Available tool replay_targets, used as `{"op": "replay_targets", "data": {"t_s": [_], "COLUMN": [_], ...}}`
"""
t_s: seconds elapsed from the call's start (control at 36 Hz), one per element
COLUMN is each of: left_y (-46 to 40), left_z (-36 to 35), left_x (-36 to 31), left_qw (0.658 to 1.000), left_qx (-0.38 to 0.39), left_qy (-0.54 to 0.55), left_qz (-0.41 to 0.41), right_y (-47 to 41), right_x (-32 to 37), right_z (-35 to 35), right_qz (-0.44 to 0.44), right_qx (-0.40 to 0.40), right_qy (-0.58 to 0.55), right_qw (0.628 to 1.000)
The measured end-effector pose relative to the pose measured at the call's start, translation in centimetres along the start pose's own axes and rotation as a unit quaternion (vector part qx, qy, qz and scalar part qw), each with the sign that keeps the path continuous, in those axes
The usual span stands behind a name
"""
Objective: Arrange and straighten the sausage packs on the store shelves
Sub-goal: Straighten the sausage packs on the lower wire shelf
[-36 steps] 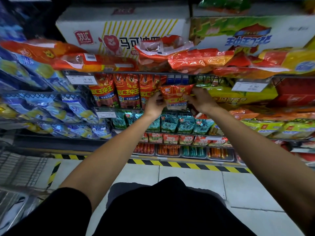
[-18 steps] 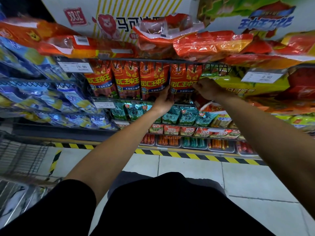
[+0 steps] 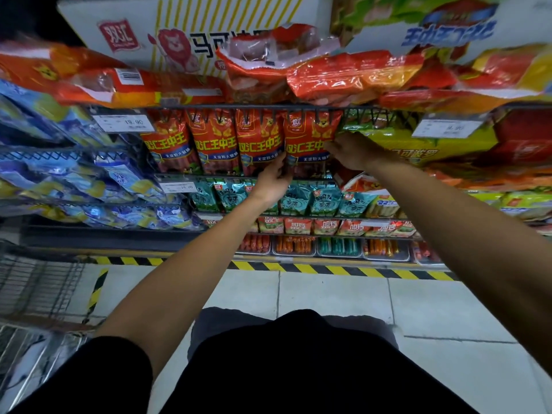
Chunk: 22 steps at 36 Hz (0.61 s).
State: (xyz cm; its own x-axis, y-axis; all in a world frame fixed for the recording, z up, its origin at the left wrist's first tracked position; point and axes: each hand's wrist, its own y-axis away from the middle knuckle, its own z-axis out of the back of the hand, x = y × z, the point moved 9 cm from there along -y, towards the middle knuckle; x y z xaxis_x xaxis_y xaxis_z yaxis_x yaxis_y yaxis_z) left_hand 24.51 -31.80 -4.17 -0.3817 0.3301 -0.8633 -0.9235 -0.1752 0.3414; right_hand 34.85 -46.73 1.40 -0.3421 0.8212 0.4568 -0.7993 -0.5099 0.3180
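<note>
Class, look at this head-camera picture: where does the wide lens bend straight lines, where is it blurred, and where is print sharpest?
Head view: the shelf rail bows and the floor's striped tape curves, both wide-lens distortion; packs at the left edge smear with blur; lettering is crispest on the red sausage pack between the left hand and right hand; lighting is dim overall.

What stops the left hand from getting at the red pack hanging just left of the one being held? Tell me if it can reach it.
Probably nothing. The left hand already rests at the lower edge of the held red pack, and the neighbouring red pack hangs right beside it, front uncovered, nothing between them. A short shift left should do.
</note>
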Motion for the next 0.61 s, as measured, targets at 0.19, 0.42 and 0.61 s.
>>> {"op": "replay_targets", "data": {"t_s": [0.19,0.42,0.61], "left_y": [2.3,3.1,4.4], "left_z": [0.2,-6.8,-10.0], "left_x": [-2.2,-2.9,-4.3], "left_qw": [0.977,0.969,0.979], "left_qx": [-0.015,0.028,-0.048], "left_qy": [-0.164,-0.170,-0.139], "left_qz": [-0.137,-0.177,-0.142], "right_y": [6.6,11.4,12.0], "right_x": [-1.6,-9.2,-11.2], "right_z": [3.1,4.0,3.1], "right_qz": [0.023,0.038,0.075], "right_qx": [-0.065,-0.082,-0.040], "right_qy": [0.016,0.003,0.036], "right_qw": [0.998,0.996,0.996]}}
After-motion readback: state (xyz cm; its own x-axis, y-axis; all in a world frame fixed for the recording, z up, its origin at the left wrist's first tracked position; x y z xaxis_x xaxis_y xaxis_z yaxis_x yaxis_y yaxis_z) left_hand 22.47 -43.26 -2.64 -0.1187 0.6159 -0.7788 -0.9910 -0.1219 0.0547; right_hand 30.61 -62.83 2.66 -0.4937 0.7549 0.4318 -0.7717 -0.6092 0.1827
